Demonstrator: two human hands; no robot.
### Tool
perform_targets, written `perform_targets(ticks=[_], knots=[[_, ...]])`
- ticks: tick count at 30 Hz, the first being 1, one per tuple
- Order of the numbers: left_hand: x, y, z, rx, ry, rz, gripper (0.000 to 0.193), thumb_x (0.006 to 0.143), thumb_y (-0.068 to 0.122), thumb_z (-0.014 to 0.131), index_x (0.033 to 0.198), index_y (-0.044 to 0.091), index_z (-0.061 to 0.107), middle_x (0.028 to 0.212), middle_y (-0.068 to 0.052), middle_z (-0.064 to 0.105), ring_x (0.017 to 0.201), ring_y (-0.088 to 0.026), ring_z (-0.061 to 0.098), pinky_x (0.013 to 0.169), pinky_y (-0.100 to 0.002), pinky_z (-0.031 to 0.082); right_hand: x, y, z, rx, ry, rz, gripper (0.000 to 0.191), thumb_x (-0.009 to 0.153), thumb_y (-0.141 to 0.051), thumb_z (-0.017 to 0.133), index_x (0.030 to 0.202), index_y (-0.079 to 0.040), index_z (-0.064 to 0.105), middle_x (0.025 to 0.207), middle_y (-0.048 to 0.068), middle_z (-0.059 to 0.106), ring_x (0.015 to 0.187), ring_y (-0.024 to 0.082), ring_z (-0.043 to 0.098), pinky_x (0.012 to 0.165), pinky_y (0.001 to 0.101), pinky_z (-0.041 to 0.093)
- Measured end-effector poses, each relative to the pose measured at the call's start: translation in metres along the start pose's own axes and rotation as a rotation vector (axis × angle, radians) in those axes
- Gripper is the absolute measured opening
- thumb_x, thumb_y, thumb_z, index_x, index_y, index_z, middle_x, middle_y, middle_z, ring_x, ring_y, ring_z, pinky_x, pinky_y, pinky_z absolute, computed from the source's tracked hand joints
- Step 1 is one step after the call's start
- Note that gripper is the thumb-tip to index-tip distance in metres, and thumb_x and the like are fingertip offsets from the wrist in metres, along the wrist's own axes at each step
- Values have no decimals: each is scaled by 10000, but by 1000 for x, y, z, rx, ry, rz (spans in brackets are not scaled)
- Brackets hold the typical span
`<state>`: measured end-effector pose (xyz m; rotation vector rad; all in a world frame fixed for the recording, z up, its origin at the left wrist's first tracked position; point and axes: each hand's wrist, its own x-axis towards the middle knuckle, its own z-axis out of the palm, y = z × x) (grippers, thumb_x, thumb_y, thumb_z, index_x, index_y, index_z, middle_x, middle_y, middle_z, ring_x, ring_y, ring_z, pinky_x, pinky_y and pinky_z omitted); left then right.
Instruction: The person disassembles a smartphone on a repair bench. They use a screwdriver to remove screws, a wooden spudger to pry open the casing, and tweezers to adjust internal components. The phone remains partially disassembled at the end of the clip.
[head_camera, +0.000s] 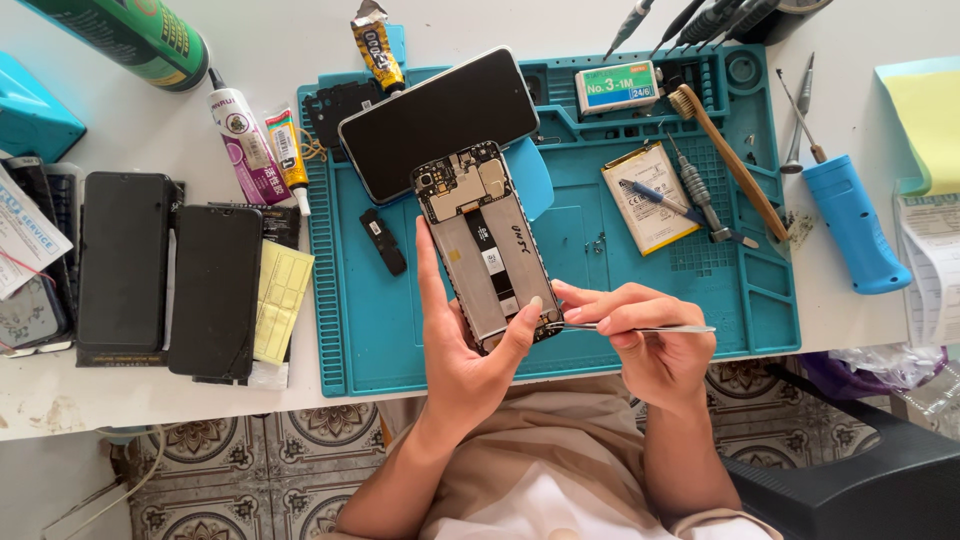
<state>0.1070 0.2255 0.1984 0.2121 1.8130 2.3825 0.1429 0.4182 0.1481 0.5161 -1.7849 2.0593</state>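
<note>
My left hand (462, 345) holds an opened phone (480, 235) by its lower end, back cover off, with the circuit board and grey frame showing. My right hand (640, 335) pinches metal tweezers (640, 327) whose tips touch the phone's bottom edge beside my left thumb. Both hands hover over the front edge of a teal work mat (580, 260). A second phone with a dark screen (440, 120) lies tilted on the mat just behind the opened one.
On the mat lie a battery (648, 195), a screwdriver (695, 190), a bamboo brush (730, 160), a small box (617, 87) and a black part (384, 241). Two dark phones (170, 270) and glue tubes (245, 145) lie left. A blue-handled tool (852, 222) lies right.
</note>
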Motion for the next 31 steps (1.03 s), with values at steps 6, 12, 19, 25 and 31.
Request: perform_targets(ticks=[6,12,19,25,31], knots=[[0,0,-1,-4,-17,7,1048,967,-10,675,1678,88,-89,1429,-199,577,1182,-221,685,977,-338,610,-1,0,-1,31,20,5,152,1104,-148,580,1087,0,606,1014,226,724,1040,326,766,1033,622,562],[-1,-1,-1,-2,-26,14,1048,961,-15,678,1673,86,-83,1408,-204,590,1168,-228,695,974,-341,612,-1,0,-2,54,21,25,152,1110,-148,578,1081,-1,599,1013,232,723,1028,316,765,1038,621,558],[-1,-1,0,16,-6,21,1034,953,-10,679,1659,74,-72,1390,-199,593,1163,-223,698,969,-332,610,-1,0,0,71,20,30,147,1115,-156,572,1111,-10,589,1037,220,709,1037,293,758,1063,635,545],[-1,-1,-1,33,-7,24,1033,955,-16,672,1666,72,-72,1375,-201,600,1139,-216,698,949,-329,610,-1,1,0,64,12,13,90,1107,-96,583,1107,-7,590,1028,225,702,1032,301,753,1052,635,547],[-2,-2,0,29,-11,31,1035,958,-17,670,1662,74,-83,1390,-201,593,1161,-222,697,967,-331,609,-1,1,1,46,33,2,89,1099,-91,590,1097,-4,605,1005,228,711,1009,301,761,990,608,556]])
